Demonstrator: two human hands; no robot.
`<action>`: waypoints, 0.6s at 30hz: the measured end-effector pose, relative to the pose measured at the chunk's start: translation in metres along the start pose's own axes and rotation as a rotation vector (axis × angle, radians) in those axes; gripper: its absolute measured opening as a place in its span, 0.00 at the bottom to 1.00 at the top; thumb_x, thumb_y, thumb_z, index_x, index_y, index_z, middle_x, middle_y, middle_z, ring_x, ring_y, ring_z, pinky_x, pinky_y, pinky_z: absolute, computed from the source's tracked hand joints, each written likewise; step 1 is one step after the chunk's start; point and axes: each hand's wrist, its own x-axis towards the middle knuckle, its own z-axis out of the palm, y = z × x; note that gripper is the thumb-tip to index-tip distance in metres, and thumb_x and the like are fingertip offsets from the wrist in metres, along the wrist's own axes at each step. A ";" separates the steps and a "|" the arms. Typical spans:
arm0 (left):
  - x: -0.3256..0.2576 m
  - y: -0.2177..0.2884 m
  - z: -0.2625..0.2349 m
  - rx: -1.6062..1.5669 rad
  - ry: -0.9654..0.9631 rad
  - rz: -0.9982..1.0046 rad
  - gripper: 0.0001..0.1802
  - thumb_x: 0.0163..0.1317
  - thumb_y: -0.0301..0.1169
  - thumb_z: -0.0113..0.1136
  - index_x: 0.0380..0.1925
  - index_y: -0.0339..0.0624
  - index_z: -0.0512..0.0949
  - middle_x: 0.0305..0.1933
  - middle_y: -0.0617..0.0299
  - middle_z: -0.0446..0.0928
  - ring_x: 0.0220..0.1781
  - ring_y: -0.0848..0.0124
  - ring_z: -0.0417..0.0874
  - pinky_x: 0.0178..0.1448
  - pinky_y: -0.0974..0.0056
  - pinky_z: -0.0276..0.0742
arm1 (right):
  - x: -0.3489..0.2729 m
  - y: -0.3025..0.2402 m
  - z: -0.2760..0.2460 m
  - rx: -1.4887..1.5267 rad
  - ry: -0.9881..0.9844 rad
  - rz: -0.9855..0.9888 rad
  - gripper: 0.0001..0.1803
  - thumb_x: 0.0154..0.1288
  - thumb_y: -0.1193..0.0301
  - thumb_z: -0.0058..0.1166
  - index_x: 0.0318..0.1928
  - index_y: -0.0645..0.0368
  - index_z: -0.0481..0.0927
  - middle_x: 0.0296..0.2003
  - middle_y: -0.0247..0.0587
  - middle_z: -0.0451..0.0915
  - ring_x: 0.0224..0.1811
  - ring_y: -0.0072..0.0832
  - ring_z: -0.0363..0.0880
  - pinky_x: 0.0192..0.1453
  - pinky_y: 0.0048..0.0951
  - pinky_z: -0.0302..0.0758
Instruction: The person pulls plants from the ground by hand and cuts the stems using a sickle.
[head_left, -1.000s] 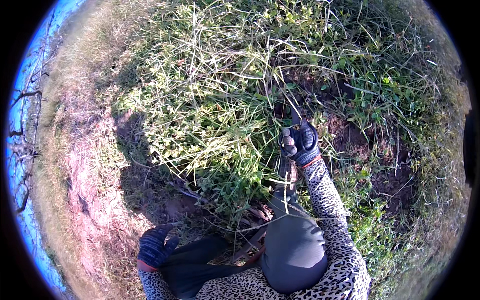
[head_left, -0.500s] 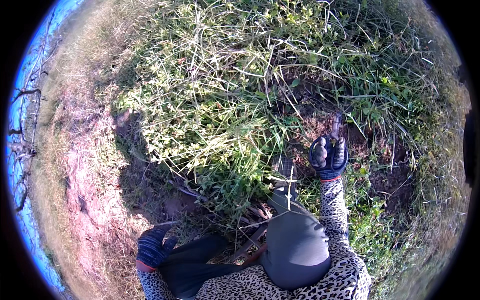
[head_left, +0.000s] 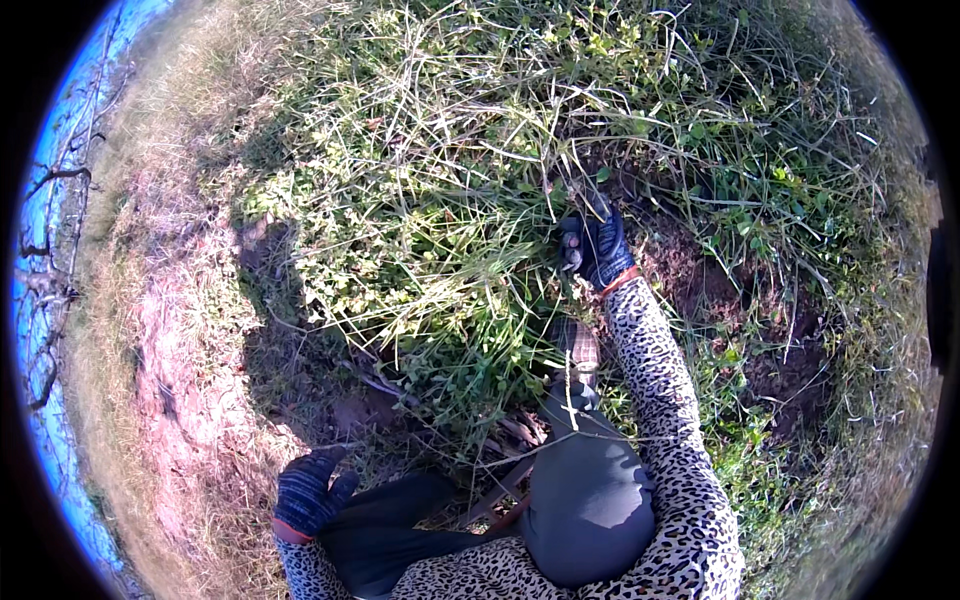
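My right hand [head_left: 597, 248], in a dark knit glove with an orange cuff, reaches forward to the edge of a thick clump of grass and leafy weeds [head_left: 430, 270]. Its fingers are curled closed at the stems beside bare reddish soil [head_left: 690, 270]; what they hold, if anything, is hidden. At the lower left, my left hand [head_left: 312, 490], gloved alike, rests by my bent dark-trousered leg [head_left: 390, 510]. Its fingers lie extended with the thumb apart, and nothing shows in it.
My other knee [head_left: 590, 500] rises at the lower middle, with a checked shoe [head_left: 583, 345] beyond it. A thin dry stem [head_left: 572, 385] crosses above the knee. Pinkish bare ground [head_left: 170, 370] lies to the left, and bare branches [head_left: 45, 290] stand at the far left.
My right hand has moved left and slightly forward from the bare soil to the weeds' edge, turning over from palm up. My left hand stays where it was.
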 end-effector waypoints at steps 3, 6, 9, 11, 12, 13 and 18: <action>-0.002 -0.004 0.001 0.025 -0.004 -0.008 0.21 0.56 0.41 0.67 0.47 0.42 0.80 0.44 0.52 0.82 0.47 0.55 0.82 0.52 0.54 0.76 | 0.001 -0.004 0.002 -0.023 0.043 -0.031 0.23 0.66 0.42 0.46 0.51 0.42 0.73 0.18 0.31 0.70 0.14 0.26 0.69 0.12 0.30 0.64; -0.004 -0.006 0.001 0.045 -0.002 -0.015 0.21 0.56 0.41 0.67 0.47 0.42 0.80 0.44 0.52 0.82 0.47 0.55 0.82 0.52 0.54 0.76 | -0.005 -0.004 -0.002 -0.024 -0.068 0.035 0.22 0.68 0.40 0.44 0.52 0.37 0.71 0.17 0.31 0.70 0.14 0.27 0.68 0.12 0.30 0.65; -0.006 -0.008 0.003 0.035 0.007 -0.006 0.21 0.56 0.41 0.67 0.47 0.42 0.80 0.44 0.52 0.82 0.47 0.55 0.82 0.52 0.54 0.76 | 0.003 -0.007 -0.018 -0.051 0.097 -0.014 0.21 0.68 0.42 0.45 0.50 0.38 0.71 0.16 0.31 0.70 0.13 0.27 0.68 0.12 0.30 0.64; -0.007 -0.009 0.003 0.024 0.011 -0.001 0.21 0.55 0.40 0.67 0.47 0.42 0.80 0.44 0.52 0.82 0.47 0.55 0.83 0.52 0.53 0.76 | 0.009 -0.011 -0.020 -0.064 0.085 -0.031 0.18 0.68 0.44 0.47 0.46 0.40 0.73 0.19 0.31 0.73 0.14 0.25 0.68 0.12 0.28 0.63; -0.007 -0.009 0.003 0.018 0.012 0.003 0.21 0.55 0.40 0.67 0.47 0.42 0.80 0.44 0.52 0.82 0.47 0.55 0.83 0.52 0.53 0.76 | 0.011 -0.011 -0.022 -0.042 0.121 -0.020 0.18 0.68 0.45 0.47 0.44 0.41 0.73 0.19 0.31 0.73 0.14 0.25 0.69 0.12 0.28 0.63; -0.007 -0.010 0.002 0.014 0.016 0.006 0.21 0.55 0.40 0.68 0.47 0.42 0.80 0.44 0.52 0.82 0.46 0.55 0.83 0.52 0.53 0.76 | 0.011 -0.011 -0.019 -0.019 0.153 -0.010 0.17 0.68 0.45 0.47 0.43 0.42 0.74 0.19 0.30 0.73 0.14 0.25 0.69 0.12 0.27 0.63; -0.010 -0.010 0.000 0.016 0.040 -0.006 0.22 0.54 0.40 0.68 0.46 0.41 0.80 0.43 0.51 0.83 0.45 0.54 0.83 0.51 0.53 0.77 | -0.003 -0.014 -0.001 -0.068 0.063 0.060 0.18 0.66 0.42 0.49 0.41 0.40 0.71 0.17 0.33 0.71 0.13 0.26 0.68 0.12 0.28 0.63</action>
